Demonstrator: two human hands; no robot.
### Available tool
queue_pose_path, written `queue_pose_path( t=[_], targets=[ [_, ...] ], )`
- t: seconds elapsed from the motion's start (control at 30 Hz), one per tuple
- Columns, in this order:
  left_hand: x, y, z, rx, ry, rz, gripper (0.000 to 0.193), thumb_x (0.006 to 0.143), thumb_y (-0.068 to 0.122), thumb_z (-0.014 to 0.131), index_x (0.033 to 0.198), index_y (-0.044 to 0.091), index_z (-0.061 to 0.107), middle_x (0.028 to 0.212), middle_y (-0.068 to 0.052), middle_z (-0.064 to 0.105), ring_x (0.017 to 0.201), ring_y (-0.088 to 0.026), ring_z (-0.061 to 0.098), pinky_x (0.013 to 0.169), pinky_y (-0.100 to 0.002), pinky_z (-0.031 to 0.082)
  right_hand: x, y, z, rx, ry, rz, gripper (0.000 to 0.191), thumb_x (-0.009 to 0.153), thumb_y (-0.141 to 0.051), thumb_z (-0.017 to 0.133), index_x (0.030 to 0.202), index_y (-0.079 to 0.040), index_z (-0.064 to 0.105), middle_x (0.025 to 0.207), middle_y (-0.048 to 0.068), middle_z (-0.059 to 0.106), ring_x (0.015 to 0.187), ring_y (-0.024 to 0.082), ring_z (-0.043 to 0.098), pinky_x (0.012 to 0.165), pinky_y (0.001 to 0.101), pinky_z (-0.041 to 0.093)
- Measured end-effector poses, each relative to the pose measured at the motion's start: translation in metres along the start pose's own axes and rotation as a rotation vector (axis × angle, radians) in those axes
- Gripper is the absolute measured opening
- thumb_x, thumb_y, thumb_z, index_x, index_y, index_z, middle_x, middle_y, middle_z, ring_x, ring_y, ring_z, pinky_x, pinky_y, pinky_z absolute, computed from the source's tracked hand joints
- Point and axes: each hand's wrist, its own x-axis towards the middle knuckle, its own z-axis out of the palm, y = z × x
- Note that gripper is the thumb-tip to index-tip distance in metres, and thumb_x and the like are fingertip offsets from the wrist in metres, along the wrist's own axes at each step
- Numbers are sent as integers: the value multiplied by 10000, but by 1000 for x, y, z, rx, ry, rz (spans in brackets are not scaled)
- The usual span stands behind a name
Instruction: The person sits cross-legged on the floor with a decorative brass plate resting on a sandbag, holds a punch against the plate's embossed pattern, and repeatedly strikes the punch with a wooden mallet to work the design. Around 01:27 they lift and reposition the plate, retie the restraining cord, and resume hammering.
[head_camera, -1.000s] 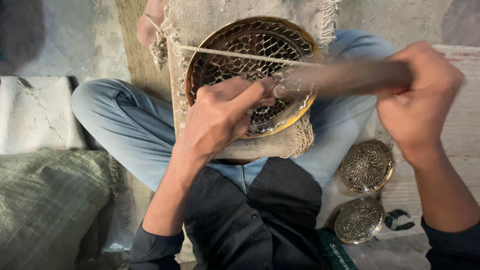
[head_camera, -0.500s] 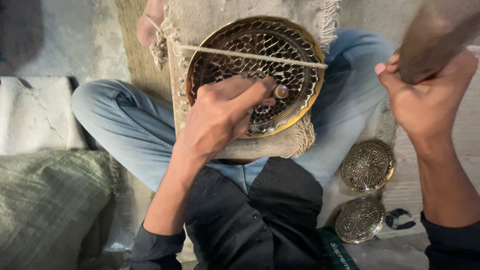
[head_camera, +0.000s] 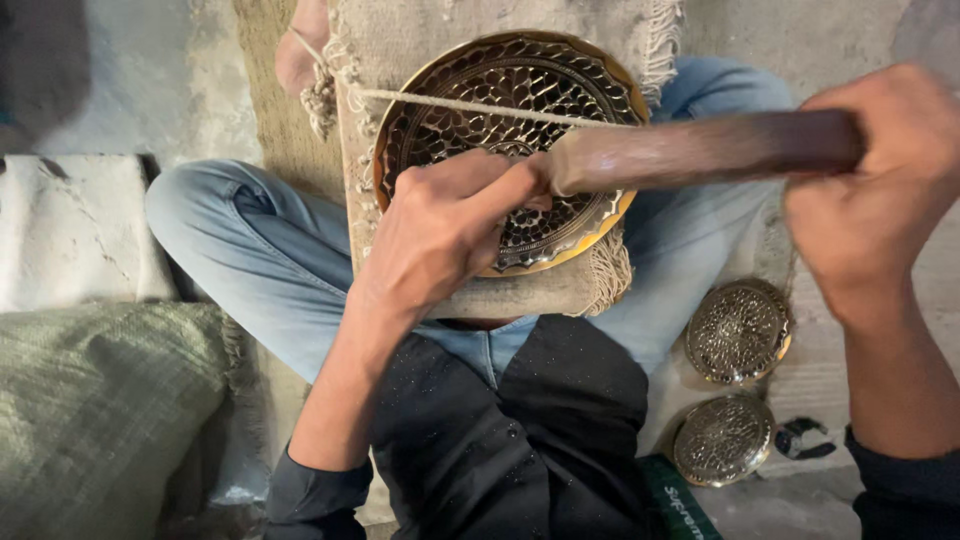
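Observation:
A round brass plate (head_camera: 470, 90) with a pierced pattern lies on a fringed cloth pad (head_camera: 400, 30) on my lap, and a taut string (head_camera: 480, 105) runs across it. My left hand (head_camera: 440, 235) rests on the plate, its fingers pinched around a small metal punch that the mallet hides. My right hand (head_camera: 875, 190) grips a dark wooden mallet (head_camera: 700, 150). The mallet lies level across the plate with its end at my left fingertips.
Two smaller patterned brass discs (head_camera: 738, 332) (head_camera: 722, 440) lie on the floor by my right knee, beside a small black object (head_camera: 805, 438). A green woven sack (head_camera: 90, 400) and a white slab (head_camera: 70, 230) sit to my left.
Half a second ago the mallet was raised at the upper right, showing the punch's round head. It has swung back down onto my left fingertips. My left hand stayed put.

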Motion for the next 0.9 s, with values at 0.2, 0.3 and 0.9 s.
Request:
queue_pose_path(
  t=[0.2,0.3,0.9],
  targets=[
    [1,-1,-1,32,-37,-10,489,750,-87,644,1217,51,599,978,-111,674,875,-308,689,755,-416,560,-9,3,4,7,30,39,174,842,145,664,971,38,617,906,139,607,780,264,566,711,322,411],
    [5,6,-3,9,2,-2,492,778,-105,627,1245,47,590,1025,-93,692,913,-290,706,785,-393,580,-16,3,7,139,88,131,152,889,142,646,974,37,576,916,127,589,789,240,559,733,291,412],
    [-52,45,-1,-528,685,-478,195,1054,-10,686,1137,30,515,1085,-148,713,973,-224,771,822,-324,681,-146,-31,79,1135,364,527,284,1063,-52,675,1293,-33,509,1221,121,604,1171,199,557,1158,347,424]
  ],
)
